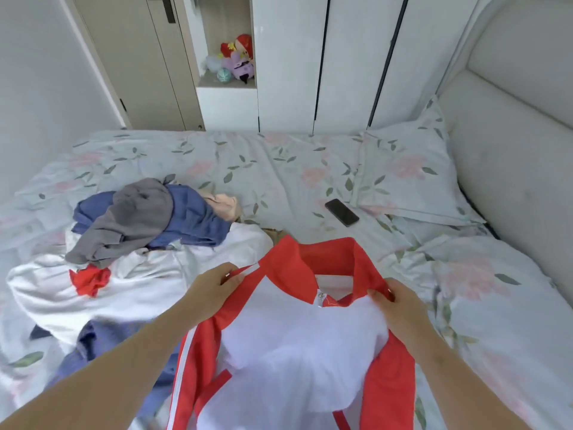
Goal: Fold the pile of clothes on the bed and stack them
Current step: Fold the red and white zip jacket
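Observation:
A red jacket with white lining [297, 346] hangs open in front of me over the bed. My left hand [214, 288] pinches its left shoulder by the white-striped seam. My right hand [395, 302] pinches the right side of the red collar. To the left lies the pile of clothes [139, 218]: a grey garment on top of blue ones, a peach piece behind, a white garment [130, 283] spread below with a small red piece [90, 279] on it. More blue cloth [93, 346] lies near my left forearm.
The bed carries a floral sheet [279, 169]. A black phone [342, 212] lies on it near the floral pillow [406, 172]. A padded headboard [511, 135] stands at right. White wardrobes and a shelf with plush toys [238, 60] stand behind the bed.

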Motion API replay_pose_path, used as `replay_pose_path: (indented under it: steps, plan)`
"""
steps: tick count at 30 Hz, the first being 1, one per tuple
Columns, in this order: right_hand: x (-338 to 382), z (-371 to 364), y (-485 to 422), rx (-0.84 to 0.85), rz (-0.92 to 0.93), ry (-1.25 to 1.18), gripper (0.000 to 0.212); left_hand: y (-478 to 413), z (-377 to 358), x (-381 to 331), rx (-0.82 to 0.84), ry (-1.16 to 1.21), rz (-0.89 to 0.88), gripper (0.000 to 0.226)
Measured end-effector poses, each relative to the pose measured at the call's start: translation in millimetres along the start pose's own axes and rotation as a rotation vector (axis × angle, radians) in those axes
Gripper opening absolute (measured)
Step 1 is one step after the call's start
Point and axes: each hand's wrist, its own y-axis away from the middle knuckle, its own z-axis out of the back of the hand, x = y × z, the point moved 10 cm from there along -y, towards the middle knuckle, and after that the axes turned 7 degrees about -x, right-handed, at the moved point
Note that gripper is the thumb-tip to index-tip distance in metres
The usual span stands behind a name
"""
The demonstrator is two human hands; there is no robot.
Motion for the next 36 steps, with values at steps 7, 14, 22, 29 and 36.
replay_pose_path:
  steps: [7, 14, 22, 29, 36]
  plan:
    - [-24.2, -77.1, -62.5, 0.044, 0.041, 0.033, 0.015, -52.7, -28.2, 53.7, -0.105, -0.085, 0.096, 0.014]
    - [28.7, -133.0, -139.6, -0.001, 0.104, -0.021, 0.012, -130.4, 20.8, 72.2, -0.357, -0.123, 0.089, 0.011]
    - [14.4, -229.9, -139.8, -0.005, -0.004, 0.369, 0.050, -153.8, -61.7, 187.0, 0.029, -0.289, 0.339, 0.064]
    - [-16.2, -331.1, -86.5, 0.431, -0.114, 0.205, 0.026, -88.4, -61.2, 224.6, -0.166, -0.155, 0.339, 0.053]
    - [-53.5, -362.6, -14.5, 0.573, -0.269, 0.173, 0.034, -23.4, -73.8, 286.3, -0.036, 0.088, 0.616, 0.031]
